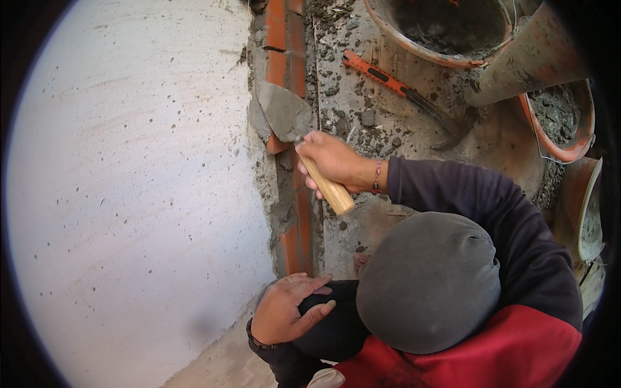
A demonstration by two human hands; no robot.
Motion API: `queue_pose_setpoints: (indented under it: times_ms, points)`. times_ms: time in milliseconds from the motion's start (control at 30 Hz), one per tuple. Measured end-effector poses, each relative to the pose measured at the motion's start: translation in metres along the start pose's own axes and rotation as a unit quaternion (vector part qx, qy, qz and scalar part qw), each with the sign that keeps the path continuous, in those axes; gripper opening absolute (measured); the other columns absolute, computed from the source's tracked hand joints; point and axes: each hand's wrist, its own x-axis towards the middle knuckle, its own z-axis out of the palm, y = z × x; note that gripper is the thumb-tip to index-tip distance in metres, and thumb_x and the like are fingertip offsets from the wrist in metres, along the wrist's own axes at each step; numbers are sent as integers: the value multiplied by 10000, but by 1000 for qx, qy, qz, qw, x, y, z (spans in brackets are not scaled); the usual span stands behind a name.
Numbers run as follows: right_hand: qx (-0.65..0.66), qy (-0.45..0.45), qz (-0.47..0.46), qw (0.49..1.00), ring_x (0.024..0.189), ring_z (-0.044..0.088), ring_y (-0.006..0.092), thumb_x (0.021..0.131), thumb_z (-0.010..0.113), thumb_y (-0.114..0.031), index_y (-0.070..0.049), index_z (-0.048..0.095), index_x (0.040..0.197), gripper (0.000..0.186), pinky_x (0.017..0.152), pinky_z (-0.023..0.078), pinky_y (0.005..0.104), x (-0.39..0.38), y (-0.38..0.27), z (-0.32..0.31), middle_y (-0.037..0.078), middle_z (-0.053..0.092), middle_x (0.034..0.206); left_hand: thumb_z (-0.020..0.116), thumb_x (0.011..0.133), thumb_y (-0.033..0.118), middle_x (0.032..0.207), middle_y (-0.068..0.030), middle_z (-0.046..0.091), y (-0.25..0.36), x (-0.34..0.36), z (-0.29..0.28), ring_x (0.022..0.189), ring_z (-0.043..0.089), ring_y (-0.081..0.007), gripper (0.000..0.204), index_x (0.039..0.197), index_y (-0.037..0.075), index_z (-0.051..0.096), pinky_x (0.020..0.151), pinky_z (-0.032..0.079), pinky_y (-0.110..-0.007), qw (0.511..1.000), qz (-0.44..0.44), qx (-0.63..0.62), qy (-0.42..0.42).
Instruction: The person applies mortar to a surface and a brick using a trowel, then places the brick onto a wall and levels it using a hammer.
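My right hand (333,161) is closed around the wooden handle of a trowel (283,111). The mortar-smeared blade lies over a row of orange-red bricks (276,29) running beside the white wall. Grey mortar (284,184) shows between bricks below the blade, with more brick (290,249) nearer to me. Spread over dark cloth at my bent leg is my left hand (286,309); its fingers are stretched out and hold nothing. A rounded dark grey cloth shape (427,284) hides part of the ground near my right arm.
The pale wall (139,168) rises along the left. Right of the bricks lies an orange-handled hammer (378,74) among mortar crumbs. Mortar-filled buckets stand at the far right, one large (388,29) and one smaller (585,136). Between them slants a dirty cylindrical object (533,58).
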Motion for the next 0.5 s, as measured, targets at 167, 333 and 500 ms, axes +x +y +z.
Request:
queue_pose_setpoints:
  times_ms: [167,333,500]
  points:
    - [-46,-31,58,997,513,527,149,1002,411,-226,-85,364,1009,149,404,488,317,-24,27,-7,56,505,781,704,855,297,952,-115,722,0,0,0,950,663,-330,436,1188,25,628,967,466,-423,1000,14,2,1]
    - [-125,-69,85,986,491,525,136,998,430,-223,-72,384,1007,159,397,483,303,-43,25,-26,53,511,772,706,850,297,946,-105,722,1,-5,2,954,659,-314,432,1178,24,633,956,472,-418,1000,20,16,10]
    - [-136,-29,42,989,481,539,140,993,437,-216,-73,397,995,148,385,486,308,-45,8,-20,54,520,759,708,846,300,940,-101,717,4,-8,1,940,651,-315,431,1168,22,637,899,493,-411,999,37,30,17]
